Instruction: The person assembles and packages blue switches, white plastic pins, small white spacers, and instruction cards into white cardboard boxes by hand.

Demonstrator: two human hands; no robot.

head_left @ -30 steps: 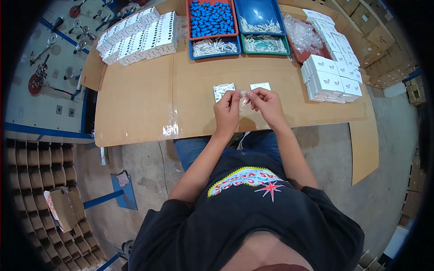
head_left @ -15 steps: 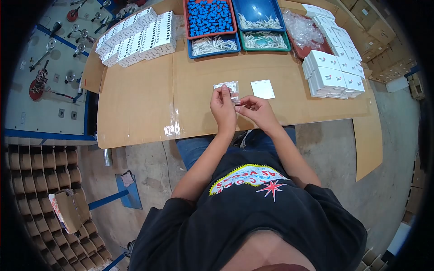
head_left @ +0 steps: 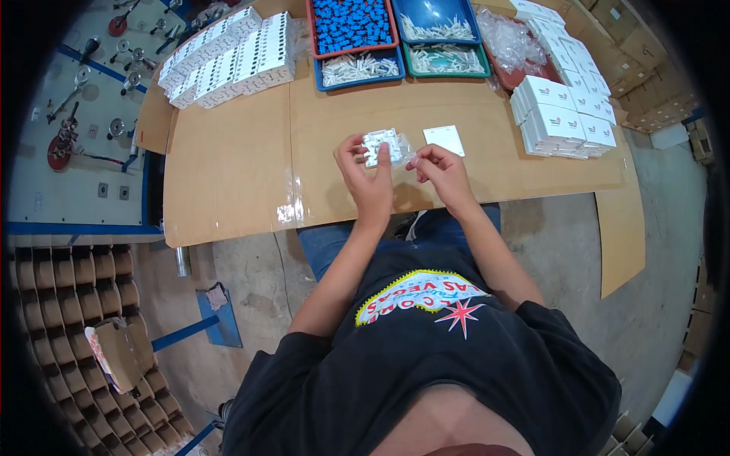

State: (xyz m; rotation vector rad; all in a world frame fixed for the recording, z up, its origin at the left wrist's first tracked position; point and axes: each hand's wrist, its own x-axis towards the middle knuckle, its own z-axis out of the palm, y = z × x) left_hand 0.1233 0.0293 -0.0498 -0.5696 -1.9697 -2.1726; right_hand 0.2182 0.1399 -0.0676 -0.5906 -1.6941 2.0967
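Note:
My left hand [head_left: 368, 181] is closed around a small white plastic part [head_left: 379, 140], thumb on its near face and fingers at its left side. A clear plastic bag [head_left: 401, 156] reaches from that part toward my right hand [head_left: 443, 174]. Thumb and forefinger of my right hand pinch together at the bag's right edge. Just beyond the right hand, a flat white square plate [head_left: 444, 140] lies on the cardboard-covered table [head_left: 236, 167].
Stacked white boxes [head_left: 566, 121] stand at the right, and rows of white switch-like units [head_left: 247, 64] at the back left. Trays hold blue parts [head_left: 353, 26] and white plugs [head_left: 361, 70]. Crumpled clear bags [head_left: 511, 44] fill a red tray [head_left: 561, 74].
My left hand has turned and opened wider around the white part, so more of it shows. My right hand has moved slightly right and up, drawing the clear bag out sideways.

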